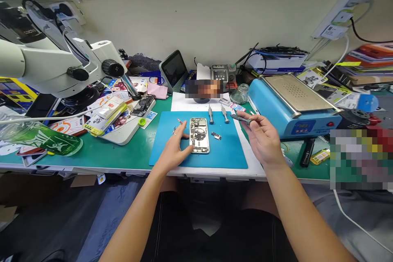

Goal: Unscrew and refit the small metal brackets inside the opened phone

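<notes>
An opened phone point(199, 134) lies with its insides up on a blue work mat point(227, 151). My left hand point(175, 149) rests on the mat at the phone's left edge, fingers stretched out and touching it. My right hand point(260, 135) hovers over the mat's right side, fingers closed on a small grey screwdriver point(241, 118). Two more screwdrivers point(217, 114) lie at the mat's far edge. A small metal part point(216, 135) sits just right of the phone, and tweezers point(179, 121) lie to its upper left.
A microscope point(55, 63) stands at the left above a second opened phone point(143, 105) and printed packets. A blue heating plate machine point(291, 104) is at the right. A small screen point(174, 69), a glass jar point(240, 93) and stacked papers point(278, 59) line the wall.
</notes>
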Available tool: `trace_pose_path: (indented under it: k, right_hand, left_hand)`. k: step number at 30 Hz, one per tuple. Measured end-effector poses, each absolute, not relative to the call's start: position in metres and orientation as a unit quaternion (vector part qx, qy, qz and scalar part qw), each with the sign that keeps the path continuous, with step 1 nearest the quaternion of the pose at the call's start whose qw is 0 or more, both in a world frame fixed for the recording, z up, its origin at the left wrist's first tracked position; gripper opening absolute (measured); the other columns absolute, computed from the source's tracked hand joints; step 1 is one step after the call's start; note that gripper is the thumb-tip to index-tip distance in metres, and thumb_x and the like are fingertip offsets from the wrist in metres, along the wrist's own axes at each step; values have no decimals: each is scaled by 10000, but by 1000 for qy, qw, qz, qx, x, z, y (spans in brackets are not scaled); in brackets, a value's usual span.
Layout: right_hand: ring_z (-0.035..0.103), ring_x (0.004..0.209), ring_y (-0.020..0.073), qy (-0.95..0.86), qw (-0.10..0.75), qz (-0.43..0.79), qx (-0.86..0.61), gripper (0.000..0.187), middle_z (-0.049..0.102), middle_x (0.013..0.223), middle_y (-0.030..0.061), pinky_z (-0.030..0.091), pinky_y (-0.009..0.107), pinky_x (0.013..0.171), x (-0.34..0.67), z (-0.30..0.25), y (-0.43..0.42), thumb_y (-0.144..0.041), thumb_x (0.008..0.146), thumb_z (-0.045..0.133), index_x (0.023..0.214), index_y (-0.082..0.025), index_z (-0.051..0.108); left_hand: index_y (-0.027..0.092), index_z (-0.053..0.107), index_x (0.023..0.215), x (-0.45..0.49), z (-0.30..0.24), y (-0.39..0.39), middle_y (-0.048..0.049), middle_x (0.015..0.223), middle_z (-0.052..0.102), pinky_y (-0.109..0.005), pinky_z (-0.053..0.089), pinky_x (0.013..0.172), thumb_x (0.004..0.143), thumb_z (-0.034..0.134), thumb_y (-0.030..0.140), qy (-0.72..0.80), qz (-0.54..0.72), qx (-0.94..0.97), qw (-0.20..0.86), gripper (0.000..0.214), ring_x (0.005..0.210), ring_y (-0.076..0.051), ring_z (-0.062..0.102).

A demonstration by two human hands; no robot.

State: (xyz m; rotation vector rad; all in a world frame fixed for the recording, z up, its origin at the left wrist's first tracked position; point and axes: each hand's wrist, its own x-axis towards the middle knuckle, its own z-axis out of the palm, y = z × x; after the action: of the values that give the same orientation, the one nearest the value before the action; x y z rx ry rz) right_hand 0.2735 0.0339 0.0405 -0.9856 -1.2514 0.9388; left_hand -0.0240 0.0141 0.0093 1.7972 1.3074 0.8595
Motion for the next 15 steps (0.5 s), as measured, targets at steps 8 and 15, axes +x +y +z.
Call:
trace_pose_path:
  k: [8, 15]
  right_hand:
    - [770, 1064, 277, -526, 607, 405, -436, 234, 709, 894, 29, 623, 519, 1015, 260, 22, 17, -546, 1034, 561, 1004, -314, 567]
    - [758, 994, 250, -597, 581, 248, -495, 318, 748, 1092, 64, 652, 470, 916, 243, 9, 21, -527, 1047, 552, 1277, -319, 620]
  left_hand:
    - [303, 216, 1683, -25, 9, 14, -122, 1676, 404, -472, 448, 1149, 933, 619, 319, 507, 342, 696, 376, 851, 1283, -274, 627]
    - [274, 220, 1681, -24, 10, 13, -131, 1640, 446, -475, 440, 1158, 927, 615, 305, 510, 340, 694, 378, 852, 1287, -277, 621]
